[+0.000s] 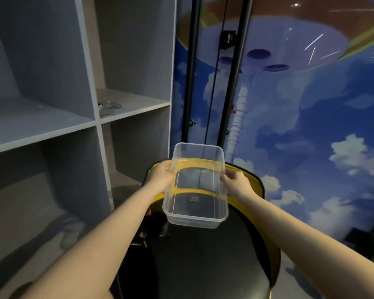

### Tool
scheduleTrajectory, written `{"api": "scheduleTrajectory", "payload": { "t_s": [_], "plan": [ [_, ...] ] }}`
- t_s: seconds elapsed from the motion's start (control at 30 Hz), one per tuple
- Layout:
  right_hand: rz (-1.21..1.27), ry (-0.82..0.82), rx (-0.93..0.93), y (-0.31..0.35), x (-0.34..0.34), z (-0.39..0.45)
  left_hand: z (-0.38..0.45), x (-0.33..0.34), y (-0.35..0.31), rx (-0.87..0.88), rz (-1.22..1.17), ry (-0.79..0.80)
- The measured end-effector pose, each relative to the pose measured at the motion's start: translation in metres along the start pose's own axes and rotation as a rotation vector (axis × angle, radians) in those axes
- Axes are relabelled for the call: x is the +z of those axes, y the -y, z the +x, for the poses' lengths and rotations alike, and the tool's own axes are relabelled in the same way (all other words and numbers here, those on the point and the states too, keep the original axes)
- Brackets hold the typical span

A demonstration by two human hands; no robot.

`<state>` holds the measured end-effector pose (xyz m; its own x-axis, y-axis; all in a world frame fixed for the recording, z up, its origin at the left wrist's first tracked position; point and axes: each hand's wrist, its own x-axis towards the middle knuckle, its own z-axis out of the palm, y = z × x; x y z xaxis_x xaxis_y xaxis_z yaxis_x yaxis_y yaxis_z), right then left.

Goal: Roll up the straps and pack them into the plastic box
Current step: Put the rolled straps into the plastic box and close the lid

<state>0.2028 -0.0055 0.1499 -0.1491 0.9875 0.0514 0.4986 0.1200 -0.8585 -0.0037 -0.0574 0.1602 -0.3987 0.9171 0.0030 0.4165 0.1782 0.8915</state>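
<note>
Grey shelving at 9 o'clock, sky mural at 3 | your left hand and right hand each grip a long side of the empty plastic box, held over a black-and-yellow seat at 6 | no straps visible | risk: thin walls flex, box slips.

Clear plastic box; black-and-yellow chair; grey shelves; blue cloud-patterned wall

Grey shelf unit at left; small glass item on one shelf. Black-and-yellow seat below. Two black poles against sky-and-cloud mural.
</note>
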Motion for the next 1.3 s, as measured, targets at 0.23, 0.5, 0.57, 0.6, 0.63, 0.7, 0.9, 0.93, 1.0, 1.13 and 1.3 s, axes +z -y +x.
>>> {"api": "scheduleTrajectory", "payload": {
  "t_s": [0.23,0.5,0.57,0.6,0.63,0.7,0.9,0.93,1.0,1.13,1.3],
  "plan": [
    [0.025,0.035,0.111,-0.052,-0.004,-0.008,-0.005,0.05,0.023,-0.125,-0.028,0.173],
    [0.042,0.1,0.252,-0.109,0.023,-0.01,-0.003,0.084,0.067,-0.262,0.003,0.31],
    [0.026,0.118,0.278,-0.122,0.032,-0.009,-0.001,0.092,0.083,-0.292,0.019,0.323],
    [0.021,0.13,0.287,-0.128,0.037,-0.009,0.0,0.095,0.09,-0.308,0.021,0.33],
    [0.021,0.144,0.3,-0.134,0.041,-0.008,0.0,0.099,0.097,-0.323,0.019,0.336],
    [0.025,0.166,0.331,-0.146,0.049,-0.009,0.0,0.105,0.109,-0.354,0.015,0.346],
    [-0.023,0.209,0.381,-0.177,0.065,-0.004,0.002,0.122,0.136,-0.394,0.022,0.363],
    [-0.031,0.214,0.383,-0.181,0.067,-0.004,0.002,0.124,0.139,-0.399,0.029,0.364],
    [-0.045,0.218,0.398,-0.187,0.071,-0.002,0.003,0.128,0.145,-0.409,0.041,0.368],
    [-0.086,0.238,0.412,-0.196,0.075,-0.002,0.005,0.132,0.154,-0.411,0.054,0.381],
    [-0.2,0.213,0.357,-0.193,0.076,-0.002,0.007,0.129,0.161,-0.353,0.079,0.383]
  ]
}}
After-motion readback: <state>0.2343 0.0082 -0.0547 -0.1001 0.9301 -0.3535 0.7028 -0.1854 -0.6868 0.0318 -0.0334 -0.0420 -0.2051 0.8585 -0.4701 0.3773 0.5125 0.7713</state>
